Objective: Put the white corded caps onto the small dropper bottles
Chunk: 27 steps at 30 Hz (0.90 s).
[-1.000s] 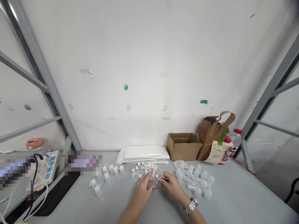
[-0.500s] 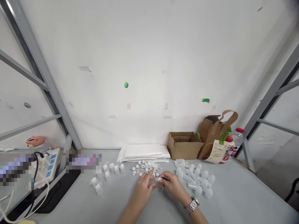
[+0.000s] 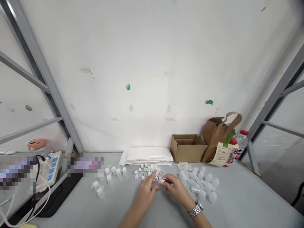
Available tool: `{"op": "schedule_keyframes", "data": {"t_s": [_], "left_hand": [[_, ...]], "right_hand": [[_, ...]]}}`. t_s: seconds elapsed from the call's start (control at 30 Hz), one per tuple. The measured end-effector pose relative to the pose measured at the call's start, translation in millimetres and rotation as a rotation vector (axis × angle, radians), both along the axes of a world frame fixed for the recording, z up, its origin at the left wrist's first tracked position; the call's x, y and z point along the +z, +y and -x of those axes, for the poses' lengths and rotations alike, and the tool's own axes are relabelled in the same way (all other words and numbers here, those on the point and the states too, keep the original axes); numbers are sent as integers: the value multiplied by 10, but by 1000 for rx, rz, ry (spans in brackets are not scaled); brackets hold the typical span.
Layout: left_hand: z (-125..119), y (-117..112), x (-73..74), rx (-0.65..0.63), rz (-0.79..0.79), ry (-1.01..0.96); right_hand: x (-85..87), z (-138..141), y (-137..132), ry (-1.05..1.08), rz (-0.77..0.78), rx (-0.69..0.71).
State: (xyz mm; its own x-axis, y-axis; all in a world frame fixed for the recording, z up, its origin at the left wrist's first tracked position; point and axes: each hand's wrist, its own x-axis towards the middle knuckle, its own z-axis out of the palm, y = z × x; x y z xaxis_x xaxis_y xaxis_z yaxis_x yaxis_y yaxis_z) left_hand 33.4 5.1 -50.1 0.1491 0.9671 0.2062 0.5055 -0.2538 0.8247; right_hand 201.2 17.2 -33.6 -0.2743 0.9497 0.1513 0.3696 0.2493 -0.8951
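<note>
Both hands meet over the grey table, just in front of a pile of white looped caps [image 3: 149, 171]. My left hand [image 3: 146, 192] is closed around a small translucent plastic bottle [image 3: 155, 184], partly hidden by the fingers. At the bottle's end, my right hand [image 3: 176, 189] pinches a white cap [image 3: 161, 181] with a thin loop. Whether the cap is fully seated cannot be made out. Several uncapped translucent bottles [image 3: 201, 183] lie and stand to the right. Over on the left, several bottles with white caps [image 3: 109, 179] stand upright.
White padded envelopes [image 3: 146, 153] lie stacked against the wall. Beside them stand an open cardboard box [image 3: 188, 152], a brown paper bag [image 3: 211, 136] and a red-capped bottle [image 3: 242, 139]. A power strip [image 3: 51, 169] with cables and a black mat [image 3: 59, 196] occupy the left.
My right fingers have shifted slightly on the cap, at the bottle's end. Both hands otherwise stay in nearly the same place.
</note>
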Motion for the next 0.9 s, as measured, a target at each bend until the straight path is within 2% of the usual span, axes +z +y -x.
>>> {"op": "schedule_keyframes", "data": {"t_s": [0.13, 0.23, 0.4, 0.53, 0.63, 0.73, 0.9], "left_hand": [[-20, -23, 3, -35, -12, 7], [-26, -22, 13, -23, -22, 22], [-3, -3, 18, 4, 23, 6], [-10, -20, -7, -34, -5, 7], [-22, -31, -19, -69, -13, 7], [-19, -20, -26, -65, -3, 6], [-15, 1, -59, -40, -13, 15]], "right_hand": [[-58, 32, 14, -119, 19, -82], [-73, 50, 16, -96, 47, -132], [-32, 34, -2, 51, 10, -23], [-21, 56, -17, -54, -31, -42], [-26, 78, -22, -136, -8, -77], [-12, 66, -27, -138, -7, -62], [28, 30, -58, -120, -90, -5]]}}
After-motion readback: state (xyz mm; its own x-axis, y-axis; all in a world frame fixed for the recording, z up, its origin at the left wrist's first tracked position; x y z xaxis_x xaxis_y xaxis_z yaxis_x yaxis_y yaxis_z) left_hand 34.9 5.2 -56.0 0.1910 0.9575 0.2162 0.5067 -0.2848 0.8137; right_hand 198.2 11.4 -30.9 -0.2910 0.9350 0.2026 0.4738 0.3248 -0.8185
